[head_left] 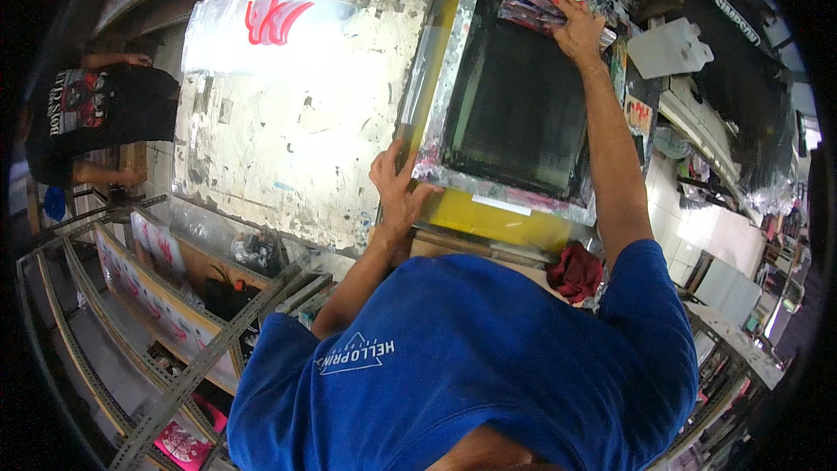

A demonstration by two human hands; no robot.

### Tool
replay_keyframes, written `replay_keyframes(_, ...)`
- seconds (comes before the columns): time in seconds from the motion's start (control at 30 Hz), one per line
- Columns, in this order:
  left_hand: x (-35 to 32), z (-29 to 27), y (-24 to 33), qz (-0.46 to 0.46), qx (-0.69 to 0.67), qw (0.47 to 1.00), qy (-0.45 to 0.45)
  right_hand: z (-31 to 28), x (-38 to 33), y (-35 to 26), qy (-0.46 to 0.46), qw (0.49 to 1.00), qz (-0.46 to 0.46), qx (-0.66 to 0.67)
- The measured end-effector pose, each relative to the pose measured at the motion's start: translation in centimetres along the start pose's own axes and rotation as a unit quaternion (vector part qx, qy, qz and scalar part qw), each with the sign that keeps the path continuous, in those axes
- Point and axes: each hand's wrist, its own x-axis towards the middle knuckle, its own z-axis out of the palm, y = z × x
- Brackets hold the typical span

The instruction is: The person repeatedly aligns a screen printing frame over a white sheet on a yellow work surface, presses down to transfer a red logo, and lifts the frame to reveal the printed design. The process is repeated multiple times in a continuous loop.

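Note:
A screen-printing frame [440, 126] with dark mesh lies in front of me, slightly tilted to the right, over a yellow sheet or base [501, 222]. My left hand [399, 192] is at its near left corner, thumb on the near edge and fingers along the left side. My right hand [578, 33] reaches to the far end of the frame. Its fingers close over the right part of a paint-stained squeegee [527, 10], which lies crosswise on the mesh. The squeegee's blade edge cannot be made out.
Left of the frame is a worn, paint-flecked table [288, 139] with a white sheet [209, 35] bearing red strokes. A white jug [670, 51] stands at the far right. A dark red cloth [575, 272] lies near my body. Metal racks [192, 384] hold printed sheets. Another person [105, 113] stands at left.

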Motion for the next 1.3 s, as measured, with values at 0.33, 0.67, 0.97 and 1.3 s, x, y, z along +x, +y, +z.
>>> replay_keyframes(0.33, -0.4, 0.1, 0.1, -0.004, -0.035, 0.999, 0.002, -1.3, 4.2, 2.8, -0.053, 0.981, 0.132, 0.136)
replay_keyframes(0.67, 1.4, -0.6, 2.1, -0.009, -0.119, 0.988, 0.102, -14.1, -9.7, -8.6, -0.061, 0.896, 0.161, 0.409)
replay_keyframes(0.97, 14.1, -5.7, 12.3, -0.037, -0.369, 0.904, 0.211, -26.4, -7.6, -14.8, 0.157, 0.982, -0.082, 0.059)
replay_keyframes(1.3, 9.0, 3.8, 1.2, -0.161, 0.143, 0.975, 0.058, -30.9, 3.7, -10.4, 0.065, 0.978, 0.099, 0.172)
